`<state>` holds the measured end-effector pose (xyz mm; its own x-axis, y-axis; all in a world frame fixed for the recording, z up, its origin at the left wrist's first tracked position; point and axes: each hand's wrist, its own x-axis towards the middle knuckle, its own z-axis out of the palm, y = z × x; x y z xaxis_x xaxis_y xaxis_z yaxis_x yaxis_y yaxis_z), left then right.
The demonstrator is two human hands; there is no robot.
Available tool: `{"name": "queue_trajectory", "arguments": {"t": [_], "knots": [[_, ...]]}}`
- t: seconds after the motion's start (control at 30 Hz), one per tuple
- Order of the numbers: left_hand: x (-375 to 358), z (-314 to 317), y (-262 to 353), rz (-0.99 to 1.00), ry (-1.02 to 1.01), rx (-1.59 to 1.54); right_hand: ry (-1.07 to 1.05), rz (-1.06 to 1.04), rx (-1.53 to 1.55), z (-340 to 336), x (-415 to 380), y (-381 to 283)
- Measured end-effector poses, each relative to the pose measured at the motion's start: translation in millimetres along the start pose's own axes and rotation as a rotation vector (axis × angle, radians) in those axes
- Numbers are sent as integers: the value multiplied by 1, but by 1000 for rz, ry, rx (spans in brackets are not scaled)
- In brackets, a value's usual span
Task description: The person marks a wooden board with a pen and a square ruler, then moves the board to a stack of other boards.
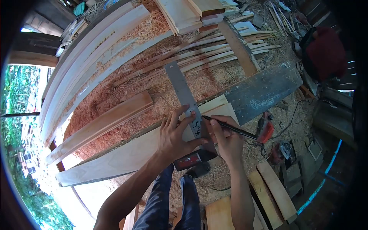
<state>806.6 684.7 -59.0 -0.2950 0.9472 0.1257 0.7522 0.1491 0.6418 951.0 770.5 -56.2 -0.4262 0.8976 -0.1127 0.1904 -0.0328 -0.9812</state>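
Lots of reddish shavings (pixel 165 101) on the far side, with a long pale board (pixel 115 157) on the near side running left to middle. A metal square (pixel 178 82) lies across it, left hand (pixel 172 138) spread on top. Right hand (pixel 228 143) is pinching a black pen (pixel 239 131), tip right beside the square.

No text, brand, number or sign can be read — none legible.

Your ruler (pixel 177 81): smooth grey metal, flecked dark. Your pen (pixel 238 131): black, glossy, plastic-looking. Your plank (pixel 111 163): pale, smooth wood. Shavings (pixel 96 109): rough, curly wood. Your jeans (pixel 158 203): matt blue cloth.
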Motion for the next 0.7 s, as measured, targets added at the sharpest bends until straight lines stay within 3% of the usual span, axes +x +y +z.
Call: {"name": "queue_trajectory", "arguments": {"t": [0.3, 0.4, 0.47, 0.6, 0.7], "knots": [[2, 0, 2, 6, 20, -4, -60, 13, -56, -7, 2, -15], [2, -2, 4, 11, 12, -11, -100, -104, -191, -13, -1, -15], [4, -3, 5, 13, -2, -18, -75, -332, -264, -20, -10, -12], [5, -4, 7, 2, -6, -26, -90, -291, -294, -37, -39, -19], [4, -2, 8, -7, -4, -29, -107, -139, -315, -49, -60, -15]]}}
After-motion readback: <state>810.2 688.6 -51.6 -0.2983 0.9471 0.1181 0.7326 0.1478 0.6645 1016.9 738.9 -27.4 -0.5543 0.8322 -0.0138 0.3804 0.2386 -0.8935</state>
